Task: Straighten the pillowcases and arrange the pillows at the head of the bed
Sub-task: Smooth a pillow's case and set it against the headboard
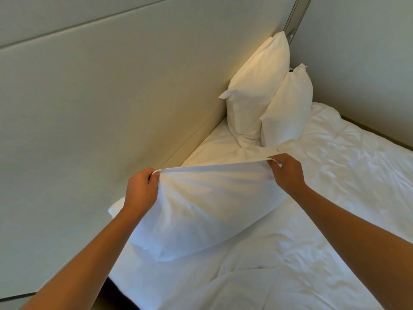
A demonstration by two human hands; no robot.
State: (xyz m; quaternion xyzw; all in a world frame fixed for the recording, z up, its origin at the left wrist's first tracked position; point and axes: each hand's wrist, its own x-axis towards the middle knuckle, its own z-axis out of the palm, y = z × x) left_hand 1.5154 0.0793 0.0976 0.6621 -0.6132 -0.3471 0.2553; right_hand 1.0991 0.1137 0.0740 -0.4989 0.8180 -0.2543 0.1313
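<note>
Got both hands on the near pillow [201, 209] here. My left hand [140, 189] has a closed grip bunching the top edge of its pillowcase, and my right hand [288, 173] pinches the same edge further along, so the fabric's pulled taut between them. The pillow's lower end rests on the bed [335, 198], close to the padded headboard [111, 108]. Two more pillows [254, 97] stand propped in the far corner, one leaning on the other.

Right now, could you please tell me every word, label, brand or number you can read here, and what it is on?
None: no readable text shows on the held pillow, the two standing pillows, the duvet or the headboard.
</note>
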